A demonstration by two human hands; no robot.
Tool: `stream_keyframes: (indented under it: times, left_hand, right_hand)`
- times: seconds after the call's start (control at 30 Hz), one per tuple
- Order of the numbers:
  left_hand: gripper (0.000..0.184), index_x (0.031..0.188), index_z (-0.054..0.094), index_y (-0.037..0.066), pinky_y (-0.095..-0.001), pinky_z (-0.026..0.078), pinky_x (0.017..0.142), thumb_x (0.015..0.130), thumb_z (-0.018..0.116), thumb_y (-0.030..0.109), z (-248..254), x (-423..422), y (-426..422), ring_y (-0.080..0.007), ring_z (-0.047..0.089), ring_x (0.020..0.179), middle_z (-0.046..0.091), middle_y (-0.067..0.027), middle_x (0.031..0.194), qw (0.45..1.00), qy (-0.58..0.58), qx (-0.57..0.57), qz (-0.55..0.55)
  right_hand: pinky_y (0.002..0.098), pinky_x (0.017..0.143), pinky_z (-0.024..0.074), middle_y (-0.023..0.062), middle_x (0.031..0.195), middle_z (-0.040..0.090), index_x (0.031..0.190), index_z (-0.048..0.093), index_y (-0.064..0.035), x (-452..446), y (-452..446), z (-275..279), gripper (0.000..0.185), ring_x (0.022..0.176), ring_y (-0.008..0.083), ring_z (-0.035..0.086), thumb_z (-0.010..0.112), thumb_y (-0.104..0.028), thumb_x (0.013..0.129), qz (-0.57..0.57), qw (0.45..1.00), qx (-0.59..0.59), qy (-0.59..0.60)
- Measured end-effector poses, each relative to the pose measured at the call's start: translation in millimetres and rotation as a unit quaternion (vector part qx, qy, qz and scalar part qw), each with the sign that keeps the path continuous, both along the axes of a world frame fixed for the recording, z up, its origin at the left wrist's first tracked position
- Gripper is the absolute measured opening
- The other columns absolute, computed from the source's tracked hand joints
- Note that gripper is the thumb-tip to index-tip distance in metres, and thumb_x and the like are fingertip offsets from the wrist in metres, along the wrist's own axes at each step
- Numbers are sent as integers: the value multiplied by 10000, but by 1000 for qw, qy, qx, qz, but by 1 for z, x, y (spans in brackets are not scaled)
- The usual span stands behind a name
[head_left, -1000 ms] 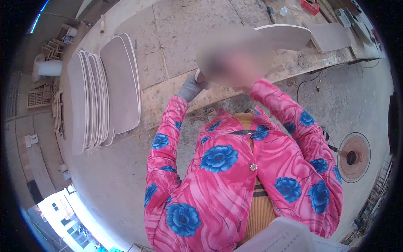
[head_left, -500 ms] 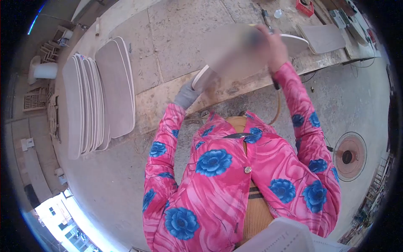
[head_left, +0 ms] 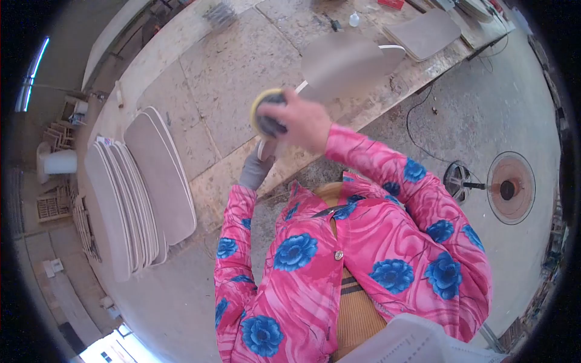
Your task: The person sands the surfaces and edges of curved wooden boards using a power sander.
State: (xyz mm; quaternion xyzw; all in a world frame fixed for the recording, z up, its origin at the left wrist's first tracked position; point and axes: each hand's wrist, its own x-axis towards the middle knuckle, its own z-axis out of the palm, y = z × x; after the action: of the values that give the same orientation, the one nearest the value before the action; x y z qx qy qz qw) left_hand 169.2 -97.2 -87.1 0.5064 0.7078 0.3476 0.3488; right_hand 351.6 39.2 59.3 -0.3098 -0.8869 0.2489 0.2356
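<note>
A long, thin, grey-faced board point(head_left: 351, 65) with a pale edge lies on the worktable, part of its face smeared by blur. My left hand point(head_left: 257, 171), in a grey glove, grips the near left end of this board. Wrapped round a round orbital sander point(head_left: 267, 115) is my right hand point(head_left: 305, 123), bare and somewhat blurred. The sander's yellow pad is tilted up on its left side, just above the board's end and my left hand. Whether the pad touches the board I cannot tell.
Left on the worktable point(head_left: 233, 72) stands a row of similar boards point(head_left: 130, 206), with several packed together. More boards point(head_left: 423, 33) lie at the far right, near a small clear bottle point(head_left: 354, 19) and a red box point(head_left: 391, 3). A fan point(head_left: 511, 189) is on the floor to the right.
My right hand has swung left with the sander, from the board's far right part to its left end. My left hand stays on that end. The view has turned and shifted.
</note>
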Motion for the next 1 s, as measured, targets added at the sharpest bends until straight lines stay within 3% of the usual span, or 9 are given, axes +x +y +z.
stream_keyframes:
  times: [0.1, 0.27, 0.43, 0.5, 0.6, 0.73, 0.8, 0.93, 1.0]
  left_hand:
    - [471, 1275, 489, 51, -288, 453, 879, 824, 620, 84, 12, -4, -6, -142, 568, 1034, 613, -87, 1139, 998, -60, -12, -25]
    - [449, 1250, 507, 30, -289, 478, 834, 824, 632, 93, 4, -7, -9, -147, 603, 963, 645, -87, 1069, 997, -76, -5, 5]
    - [412, 1202, 547, 11, -295, 492, 819, 815, 658, 100, -7, -21, -16, -156, 621, 951, 663, -86, 1039, 997, -68, 33, 3]
    - [420, 1187, 557, 5, -297, 468, 895, 798, 696, 79, 9, -19, -17, -142, 587, 1034, 638, -69, 1112, 995, -81, -50, 30]
    - [468, 1253, 518, 13, -291, 475, 871, 812, 660, 80, -9, -31, -23, -164, 600, 1018, 637, -100, 1120, 998, -38, -48, 33]
    - [619, 1358, 404, 11, -294, 432, 945, 804, 669, 83, 49, -29, -7, -183, 537, 1146, 542, -128, 1286, 997, -72, -30, -13]
    - [745, 1417, 291, 4, -321, 383, 1008, 788, 682, 77, 75, -29, 23, -221, 453, 1252, 414, -153, 1410, 992, -105, 60, -18]
    - [647, 1386, 397, 97, -347, 369, 1021, 820, 651, 280, 106, -9, 111, -297, 481, 1232, 509, -199, 1308, 982, 174, 12, -67]
    - [601, 1372, 422, 103, -348, 395, 991, 851, 608, 338, 121, 23, 153, -278, 508, 1203, 534, -187, 1285, 965, 228, -33, -126]
  right_hand:
    - [409, 706, 526, 166, 1067, 500, 1123, 561, -280, -2, -6, -9, 450, 823, 358, 617, 691, -189, 702, 59, 996, 41, 52]
    - [441, 704, 530, 186, 1056, 490, 1153, 554, -300, 42, 65, -4, 469, 853, 383, 620, 690, -210, 714, -146, 989, 19, 9]
    - [451, 776, 520, 203, 1089, 502, 1224, 501, -314, 117, 145, -9, 491, 896, 398, 615, 661, -298, 760, -346, 935, 39, -59]
    - [452, 791, 516, 210, 1114, 504, 1251, 476, -332, 153, 174, -25, 513, 912, 401, 612, 653, -318, 769, -398, 912, 94, -31]
    - [448, 794, 517, 209, 1121, 507, 1256, 476, -336, 204, 197, -36, 515, 918, 398, 612, 651, -323, 773, -441, 888, 131, -15]
    - [442, 793, 518, 196, 1145, 484, 1264, 470, -348, 248, 179, -34, 539, 925, 395, 613, 663, -338, 761, -494, 865, 48, -76]
    - [441, 793, 519, 190, 1151, 475, 1263, 471, -352, 252, 159, -51, 548, 928, 395, 614, 670, -341, 753, -504, 861, 20, -69]
    - [458, 792, 511, 185, 1127, 467, 1235, 488, -285, 226, 98, -95, 562, 907, 411, 603, 691, -297, 711, -437, 897, -42, -58]
    - [458, 760, 520, 183, 1128, 474, 1221, 491, -295, 209, 69, -101, 589, 866, 412, 612, 701, -239, 674, -378, 921, -73, -62]
